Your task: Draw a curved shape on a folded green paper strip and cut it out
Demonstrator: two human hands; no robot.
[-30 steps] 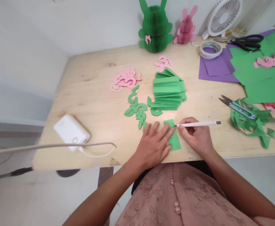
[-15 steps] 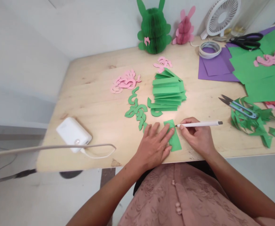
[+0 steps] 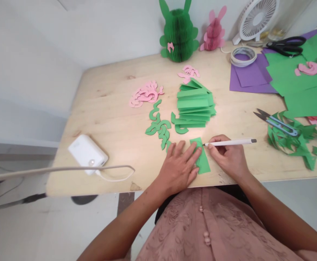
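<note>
Under the spread fingers of my left hand (image 3: 178, 168) lies a small green paper strip (image 3: 204, 165), pressed flat at the front of the table. My right hand (image 3: 227, 157) grips a white pen (image 3: 233, 142) with a dark tip, which points at the strip's right edge near the top. My left fingers cover part of the strip. Green curved cutouts (image 3: 161, 127) lie just beyond my left hand. Behind the strip stands a stack of folded green paper (image 3: 193, 103).
Thread snips (image 3: 279, 123) rest on green scraps (image 3: 307, 156) at right. Pink cutouts (image 3: 146, 94), a white power bank (image 3: 87, 154) with cable, a tape roll (image 3: 243, 57), black scissors (image 3: 287, 46), coloured sheets (image 3: 307, 94), a fan (image 3: 257, 20) and paper rabbits (image 3: 178, 36) surround the work.
The view has shifted very slightly. Both hands, the pen and the strip keep nearly the same places relative to each other.
</note>
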